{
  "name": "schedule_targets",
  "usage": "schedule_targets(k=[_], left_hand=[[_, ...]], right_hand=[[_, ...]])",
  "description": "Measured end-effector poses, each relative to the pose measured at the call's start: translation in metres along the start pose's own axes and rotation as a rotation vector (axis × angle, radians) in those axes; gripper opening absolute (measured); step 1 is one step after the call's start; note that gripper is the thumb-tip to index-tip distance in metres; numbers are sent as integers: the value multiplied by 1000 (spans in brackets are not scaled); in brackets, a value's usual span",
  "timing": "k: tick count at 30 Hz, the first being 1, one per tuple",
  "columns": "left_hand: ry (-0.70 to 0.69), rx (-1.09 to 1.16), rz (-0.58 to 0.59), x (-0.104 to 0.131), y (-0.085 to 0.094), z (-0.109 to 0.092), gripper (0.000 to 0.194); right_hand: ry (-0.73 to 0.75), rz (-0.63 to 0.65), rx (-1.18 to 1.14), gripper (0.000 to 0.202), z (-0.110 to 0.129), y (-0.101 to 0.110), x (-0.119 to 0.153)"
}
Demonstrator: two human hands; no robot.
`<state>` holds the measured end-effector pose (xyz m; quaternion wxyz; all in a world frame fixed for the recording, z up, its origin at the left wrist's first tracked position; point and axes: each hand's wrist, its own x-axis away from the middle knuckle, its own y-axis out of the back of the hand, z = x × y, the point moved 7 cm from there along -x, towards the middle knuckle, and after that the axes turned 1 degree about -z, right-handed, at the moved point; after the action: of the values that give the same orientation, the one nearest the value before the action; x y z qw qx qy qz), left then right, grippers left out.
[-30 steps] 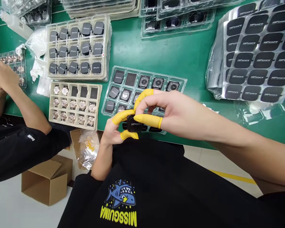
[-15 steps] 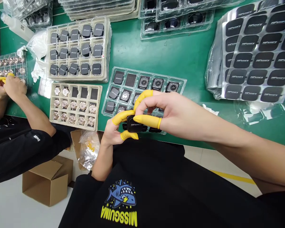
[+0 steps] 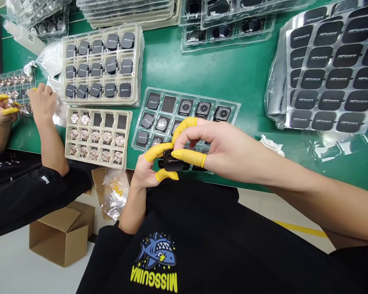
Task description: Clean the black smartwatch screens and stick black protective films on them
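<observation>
A black square smartwatch [image 3: 173,164] with a HiFuture film on its face is held just above the table's near edge. My left hand [image 3: 145,169] grips it from the left, thumb below and yellow-cotted finger above. From the right, my right hand [image 3: 214,149] pinches at its upper edge, with the yellow-cotted thumb lying across the top of the face. What the right fingertips hold behind that edge is hidden. Under and behind my hands lies a clear plastic tray [image 3: 237,107] of smartwatches, some back up, some with HiFuture faces showing.
To the left stand a stacked tray of HiFuture watches [image 3: 138,67] and a beige tray of round rose-gold watches [image 3: 129,122]. Sheets of HiFuture films [image 3: 334,77] lie at right, near crumpled white paper [image 3: 271,145]. A co-worker's hands [image 3: 43,102] work at far left.
My hands and the smartwatch stay almost in place. At left, the co-worker's hands have moved apart, one shifting right, the other now holding a watch.
</observation>
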<state>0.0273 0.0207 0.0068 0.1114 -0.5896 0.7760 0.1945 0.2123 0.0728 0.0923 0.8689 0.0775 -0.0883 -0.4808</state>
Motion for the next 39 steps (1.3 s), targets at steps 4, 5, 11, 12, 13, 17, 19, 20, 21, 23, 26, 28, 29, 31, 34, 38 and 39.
schedule_targets(k=[4, 5, 11, 12, 13, 17, 19, 20, 21, 23, 26, 28, 29, 31, 34, 38, 39], left_hand=[[-9, -13, -5, 0, 0, -1, 83], [-1, -18, -1, 0, 0, 0, 84], [-14, -9, -12, -1, 0, 1, 81], [-26, -5, -16, -1, 0, 0, 80], [-33, -2, -17, -1, -1, -1, 79], [-11, 5, -7, -1, -2, 2, 80], [-4, 19, -15, 0, -2, 3, 79], [-2, 29, -26, 1, -1, 3, 77], [2, 38, -35, 1, 0, 3, 77], [26, 55, -46, 2, 1, 4, 76], [69, 94, -48, 2, 1, 5, 76], [81, 127, -51, 1, 0, 5, 76], [83, 141, -47, 1, -1, 6, 76], [71, 160, -43, 1, -3, 6, 78], [41, 164, -51, 2, -5, 7, 79], [50, 132, -31, 4, -8, 7, 76], [58, 123, -19, 5, -8, 7, 76]], right_hand=[[16, -3, -5, 16, 1, 0, 0], [21, -3, -3, 17, 1, 0, 0], [58, -22, 27, 14, 2, -1, 2], [61, -25, 32, 14, 1, -1, 2], [62, -27, 37, 14, 1, -1, 3], [52, -28, 64, 10, -1, -3, 5], [61, -39, 79, 8, -1, -2, 6], [70, -42, 83, 6, -1, -2, 7], [81, -43, 84, 6, -1, -1, 7], [84, -51, 73, 13, -3, 2, 8], [30, -105, 29, 26, -12, 9, 11], [-16, -113, -8, 31, -19, 11, 13], [-34, -94, -23, 32, -22, 9, 14], [-68, -20, -26, 36, -25, 2, 15], [-131, 104, 31, 42, -27, -10, 14], [-195, 157, 18, 28, -30, -20, 11], [-202, 149, -3, 26, -31, -21, 10]])
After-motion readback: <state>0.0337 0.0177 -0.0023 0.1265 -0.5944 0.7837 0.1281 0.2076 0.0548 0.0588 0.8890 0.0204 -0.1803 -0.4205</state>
